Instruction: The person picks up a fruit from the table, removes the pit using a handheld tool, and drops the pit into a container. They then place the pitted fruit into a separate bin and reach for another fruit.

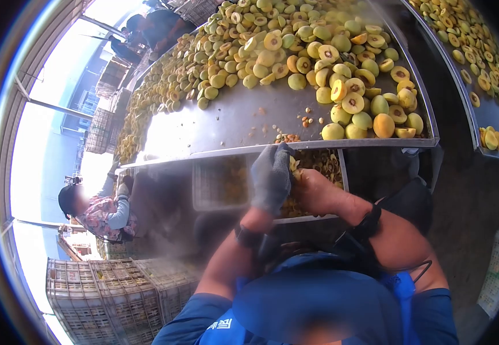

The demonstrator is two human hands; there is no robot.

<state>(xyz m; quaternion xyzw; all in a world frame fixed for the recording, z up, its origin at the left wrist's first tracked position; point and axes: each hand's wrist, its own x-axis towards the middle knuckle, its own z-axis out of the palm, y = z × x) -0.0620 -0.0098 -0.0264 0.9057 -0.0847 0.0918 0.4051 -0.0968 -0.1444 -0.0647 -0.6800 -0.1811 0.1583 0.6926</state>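
My left hand [271, 179], in a grey glove, is at the near edge of the metal table with its fingers curled. A yellow piece of peach-like fruit [294, 165] shows between it and my bare right hand [317, 192]. My right hand is closed beside the glove; what its fingers grip is hidden. On the table just beyond the glove lies a small pile of brown pits [287, 138]. Below both hands stands a crate [345, 172] holding cut yellow fruit.
Whole and halved yellow-green fruit [353, 103] covers much of the metal table [232, 126]. A second fruit-covered table [494, 146] stands at right. A co-worker [103, 213] is at the table's left end. Stacked crates [111, 287] stand lower left; another person [157, 29] is farther back.
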